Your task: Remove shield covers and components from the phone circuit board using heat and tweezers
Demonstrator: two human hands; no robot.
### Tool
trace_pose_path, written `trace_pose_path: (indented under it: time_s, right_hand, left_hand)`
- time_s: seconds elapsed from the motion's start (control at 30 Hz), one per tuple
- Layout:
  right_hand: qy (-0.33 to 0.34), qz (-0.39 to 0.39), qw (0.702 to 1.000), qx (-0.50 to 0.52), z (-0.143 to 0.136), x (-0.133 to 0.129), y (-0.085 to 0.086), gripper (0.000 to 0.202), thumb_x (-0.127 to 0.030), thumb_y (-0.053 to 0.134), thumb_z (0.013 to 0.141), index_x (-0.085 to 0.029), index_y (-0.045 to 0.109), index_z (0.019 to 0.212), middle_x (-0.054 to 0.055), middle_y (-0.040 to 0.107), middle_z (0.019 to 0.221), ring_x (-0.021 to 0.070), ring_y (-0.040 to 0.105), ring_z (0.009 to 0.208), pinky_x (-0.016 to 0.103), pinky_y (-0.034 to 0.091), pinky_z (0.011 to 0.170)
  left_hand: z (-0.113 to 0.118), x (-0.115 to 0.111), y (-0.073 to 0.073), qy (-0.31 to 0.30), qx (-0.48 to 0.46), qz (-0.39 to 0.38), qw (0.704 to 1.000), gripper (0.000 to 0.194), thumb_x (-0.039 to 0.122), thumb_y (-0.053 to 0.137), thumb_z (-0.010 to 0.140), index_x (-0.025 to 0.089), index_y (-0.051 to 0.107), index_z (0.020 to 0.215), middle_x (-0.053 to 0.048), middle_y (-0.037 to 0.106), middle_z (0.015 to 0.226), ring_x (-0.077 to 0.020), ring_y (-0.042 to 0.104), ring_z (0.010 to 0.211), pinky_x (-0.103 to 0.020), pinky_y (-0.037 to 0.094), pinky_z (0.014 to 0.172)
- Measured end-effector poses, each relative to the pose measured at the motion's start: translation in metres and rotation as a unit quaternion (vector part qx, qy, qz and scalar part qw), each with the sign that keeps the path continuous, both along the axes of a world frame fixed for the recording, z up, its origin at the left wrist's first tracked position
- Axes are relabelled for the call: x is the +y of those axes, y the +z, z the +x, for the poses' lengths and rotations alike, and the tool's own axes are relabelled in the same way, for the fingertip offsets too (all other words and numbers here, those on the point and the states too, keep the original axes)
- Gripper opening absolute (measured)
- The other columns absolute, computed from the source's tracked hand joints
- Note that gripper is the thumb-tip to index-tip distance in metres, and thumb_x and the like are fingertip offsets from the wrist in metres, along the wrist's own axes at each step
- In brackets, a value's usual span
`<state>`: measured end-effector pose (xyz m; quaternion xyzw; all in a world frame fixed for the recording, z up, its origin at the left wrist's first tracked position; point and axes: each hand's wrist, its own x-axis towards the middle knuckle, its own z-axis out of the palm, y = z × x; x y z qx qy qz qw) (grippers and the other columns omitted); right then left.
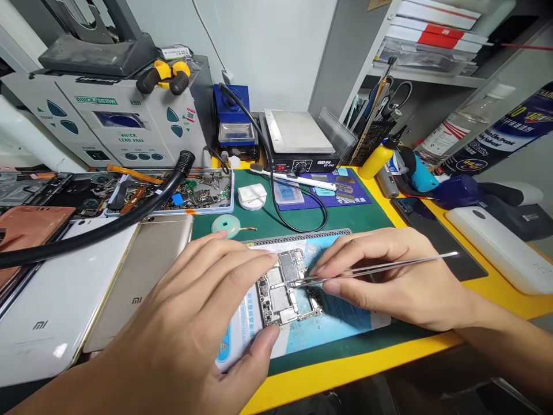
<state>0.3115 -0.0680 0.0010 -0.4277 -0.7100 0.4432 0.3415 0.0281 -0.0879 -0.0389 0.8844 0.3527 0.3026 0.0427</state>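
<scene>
A bare phone circuit board (283,288) with metal shields lies on a light-blue printed work mat (345,325). My left hand (203,305) reaches over the board's left side, fingertips at its upper edge and thumb at its lower left corner, holding it between them. Thin metal tweezers (389,267) are pinched between the thumb and fingers of my right hand (393,276). Their tips touch or hover just over the middle of the board; I cannot tell which. Part of the board's left edge is hidden by my left hand.
A thick black hose (147,204) from the hot-air station (129,124) crosses above white and gold phones (168,248) at left. Behind the mat are a tray of parts (207,196), solder wick reel (225,225), black cable (298,229) and hot plate (300,138). A white power bank (496,248) lies right.
</scene>
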Motion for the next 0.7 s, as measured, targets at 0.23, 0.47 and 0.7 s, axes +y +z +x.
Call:
trace_pose_path:
  time_s: [0.23, 0.47, 0.7]
  right_hand:
    - [-0.005, -0.002, 1.0, -0.002, 0.0002, 0.0004, 0.0008, 0.003, -0.019, 0.093, 0.087, -0.019, 0.092, 0.085, 0.009, 0.09, 0.085, 0.0228, 0.087, 0.077, 0.025, 0.072, 0.073]
    - [0.008, 0.003, 1.0, -0.006, -0.0011, 0.0011, 0.002, 0.004, -0.017, 0.092, 0.088, -0.018, 0.092, 0.084, 0.01, 0.09, 0.085, 0.0233, 0.087, 0.076, 0.026, 0.072, 0.071]
    - [-0.017, -0.003, 1.0, -0.016, -0.0005, -0.0001, 0.001, 0.005, -0.023, 0.095, 0.087, -0.021, 0.092, 0.084, 0.008, 0.09, 0.084, 0.0237, 0.087, 0.075, 0.027, 0.074, 0.072]
  left_hand:
    - [-0.0027, -0.0004, 0.0014, -0.006, 0.0, -0.004, 1.0, 0.044, 0.024, 0.066, 0.101, 0.019, 0.061, 0.144, -0.006, 0.072, 0.138, -0.0228, 0.06, 0.139, -0.04, 0.04, 0.13]
    - [-0.0011, 0.0029, 0.0036, -0.012, 0.004, -0.002, 1.0, 0.043, 0.023, 0.065, 0.1, 0.019, 0.06, 0.143, -0.006, 0.074, 0.135, -0.0241, 0.06, 0.138, -0.042, 0.043, 0.126]
    - [-0.0005, 0.0023, 0.0062, -0.017, 0.003, -0.009, 1.0, 0.043, 0.023, 0.065, 0.101, 0.018, 0.059, 0.143, -0.006, 0.072, 0.135, -0.0235, 0.059, 0.139, -0.04, 0.041, 0.126]
